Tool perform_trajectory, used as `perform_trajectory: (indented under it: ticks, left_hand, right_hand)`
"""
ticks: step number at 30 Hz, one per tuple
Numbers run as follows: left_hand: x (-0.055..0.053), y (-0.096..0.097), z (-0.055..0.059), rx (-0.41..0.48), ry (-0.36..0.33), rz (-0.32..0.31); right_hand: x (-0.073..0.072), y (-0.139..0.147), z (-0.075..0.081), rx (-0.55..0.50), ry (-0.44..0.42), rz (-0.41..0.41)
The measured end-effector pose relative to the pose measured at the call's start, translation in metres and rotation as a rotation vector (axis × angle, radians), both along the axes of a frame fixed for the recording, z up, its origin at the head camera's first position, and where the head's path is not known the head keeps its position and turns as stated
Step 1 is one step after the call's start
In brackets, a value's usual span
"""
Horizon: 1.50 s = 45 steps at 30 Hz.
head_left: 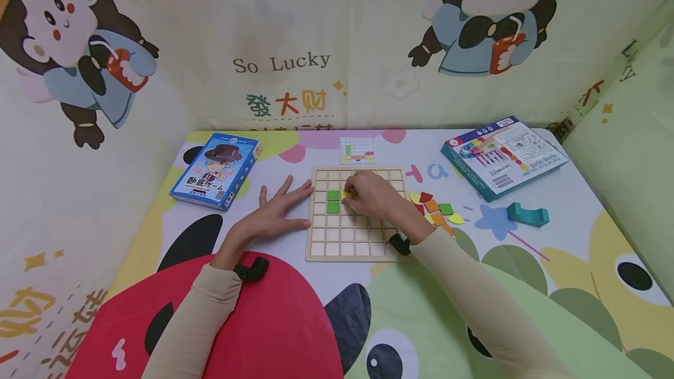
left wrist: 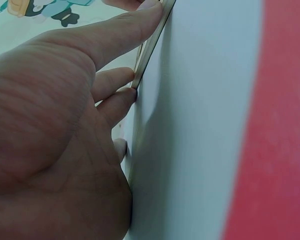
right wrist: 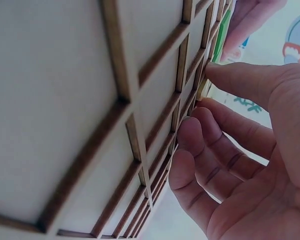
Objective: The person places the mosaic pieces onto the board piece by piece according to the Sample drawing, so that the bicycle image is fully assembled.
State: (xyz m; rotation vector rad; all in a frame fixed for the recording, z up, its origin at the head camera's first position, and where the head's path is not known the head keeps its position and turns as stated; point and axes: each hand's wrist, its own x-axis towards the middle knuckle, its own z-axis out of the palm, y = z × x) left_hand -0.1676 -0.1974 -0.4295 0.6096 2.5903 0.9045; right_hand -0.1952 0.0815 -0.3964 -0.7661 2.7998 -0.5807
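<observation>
A wooden grid board (head_left: 310,215) lies on the table, with two green square tiles (head_left: 333,207) in neighbouring cells of one column. My right hand (head_left: 371,195) is over the board, its thumb and index finger pinching a small yellow tile (head_left: 344,195) just right of the upper green tile. In the right wrist view the yellow tile (right wrist: 205,90) shows between the fingertips at the grid; its outline is mostly hidden. Fingers spread, my left hand (head_left: 279,212) rests on the table and touches the board's left edge (left wrist: 152,47) with thumb and fingertips.
A pattern card (head_left: 357,151) lies behind the board. Right of it are loose red, orange, green and yellow tiles (head_left: 439,219), partly behind my right forearm. A blue box (head_left: 216,171) stands left; a teal box (head_left: 502,157) and a teal curved block (head_left: 528,215) lie right.
</observation>
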Motion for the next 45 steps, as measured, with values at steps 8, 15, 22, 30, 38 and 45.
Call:
perform_trajectory:
  ticks: [8, 15, 22, 30, 38, 45]
  left_hand:
    - [0.001, 0.000, -0.001, 0.004, 0.000, 0.000]
    - [0.000, -0.001, -0.003, 0.001, 0.001, 0.001]
    - [0.000, -0.001, -0.001, 0.005, -0.001, 0.000]
    - [0.001, 0.000, 0.002, 0.010, -0.008, -0.003]
    - [0.000, 0.000, 0.001, -0.001, -0.009, 0.004]
    - [0.002, 0.001, 0.002, 0.004, -0.014, 0.009]
  right_hand:
    - [0.000, -0.001, -0.001, -0.002, -0.007, 0.006]
    - [-0.001, -0.004, -0.001, 0.007, 0.000, 0.007]
    - [0.001, 0.001, 0.005, -0.018, -0.040, -0.026]
    - [0.007, 0.025, 0.017, -0.069, -0.021, -0.059]
    - [0.014, 0.058, 0.018, -0.115, 0.046, -0.079]
    - [0.024, 0.093, 0.012, -0.124, 0.041, -0.130]
